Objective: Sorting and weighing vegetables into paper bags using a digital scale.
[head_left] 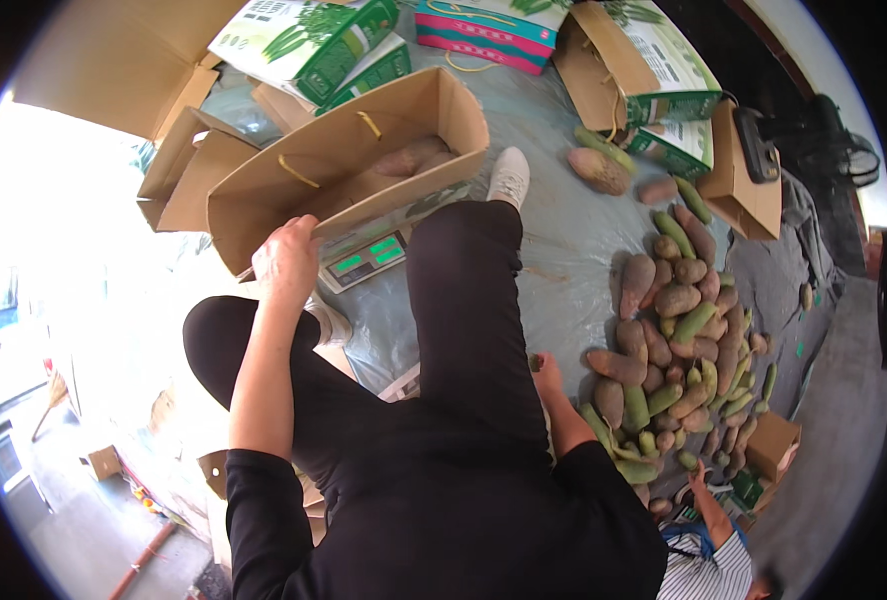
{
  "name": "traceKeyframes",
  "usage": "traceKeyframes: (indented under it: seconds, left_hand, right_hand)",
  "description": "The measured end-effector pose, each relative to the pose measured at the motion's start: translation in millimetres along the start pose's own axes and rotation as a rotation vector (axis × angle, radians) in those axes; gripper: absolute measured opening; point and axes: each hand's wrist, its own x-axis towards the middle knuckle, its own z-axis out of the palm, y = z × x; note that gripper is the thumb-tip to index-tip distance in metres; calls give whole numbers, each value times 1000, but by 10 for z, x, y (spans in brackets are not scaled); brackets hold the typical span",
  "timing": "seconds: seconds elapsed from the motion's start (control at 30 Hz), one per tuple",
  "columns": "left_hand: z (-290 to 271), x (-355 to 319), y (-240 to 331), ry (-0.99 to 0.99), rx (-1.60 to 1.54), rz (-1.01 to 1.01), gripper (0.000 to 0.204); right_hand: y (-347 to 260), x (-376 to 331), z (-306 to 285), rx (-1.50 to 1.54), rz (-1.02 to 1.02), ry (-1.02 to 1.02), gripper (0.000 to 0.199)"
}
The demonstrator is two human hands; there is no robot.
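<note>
Open brown cardboard carton (364, 165) with yellow cord handles, tilted on its side atop a small weighing scale with a green lit display (369, 260), flaps spread wide, a few pale brown tubers (414, 155) lying inside near the far end. Carton set on the grey plastic sheet (554, 240) covering the floor, just ahead of the knees in black trousers.

Left hand (286, 258) raised, forearm bare and stretched forward, fingers curled over the near rim of the carton, gripping the cardboard edge. Right hand (544, 375) low beside the right thigh, mostly hidden behind the leg, apparently pinching a small greenish piece (535, 362) between the fingertips; the grip itself hard to make out.

To the right, a long heap of brown and green elongated roots (679, 340) spread over the sheet, close to the right hand. Beyond, several green-and-white printed gift boxes (334, 45) and one pink-and-teal box (484, 35), some opened. At the lower right, another person's hand (699, 480) reaching into the heap, striped sleeve below.
</note>
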Motion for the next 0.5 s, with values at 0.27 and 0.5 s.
traceKeyframes:
  seconds: [0.27,0.5]
  left_hand:
    - [-15,-30,-36,-6,-6,15,19]
    - [83,-31,-100,99,-31,64,8]
  right_hand:
    - [-921,118,-1288,379,-412,326,57]
    - [-3051,-645,-2715,488,-959,663,58]
